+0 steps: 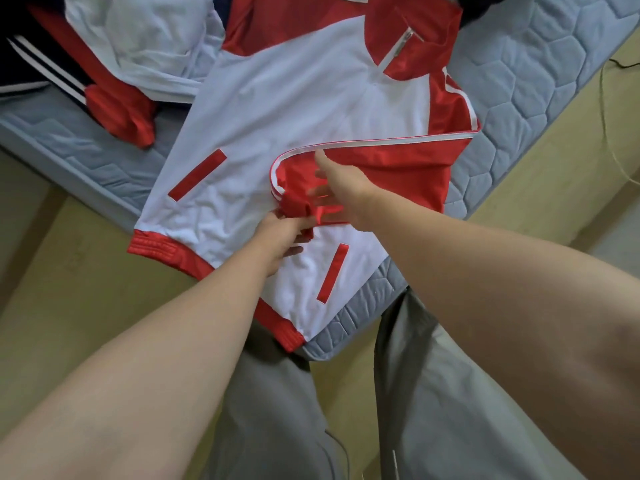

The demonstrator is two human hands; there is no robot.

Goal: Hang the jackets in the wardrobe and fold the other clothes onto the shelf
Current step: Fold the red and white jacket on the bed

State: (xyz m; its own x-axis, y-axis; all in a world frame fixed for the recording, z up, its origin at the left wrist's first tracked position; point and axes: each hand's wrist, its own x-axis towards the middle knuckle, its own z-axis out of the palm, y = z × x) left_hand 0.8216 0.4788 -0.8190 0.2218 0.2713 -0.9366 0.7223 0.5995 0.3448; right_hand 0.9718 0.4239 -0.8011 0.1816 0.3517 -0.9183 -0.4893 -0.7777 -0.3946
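The left grip [281, 233] pinches; the right grip [341, 188] splays open.

On the right hand [341, 188], the fingers [322, 195] were smeared by motion blur, so whether they gripped the red cuff [297, 205] or only touched it could not be told. The fingertips of the left hand [282, 237] were buried in that cuff's folds. Beyond both hands, the white-and-red jacket [294, 109] was cut off at the top edge, its collar only partly seen. To the left of the hands, a second jacket [138, 36] also ran out of frame. Far beyond the right hand, a dark garment [485, 6] showed only a corner, too little to identify.
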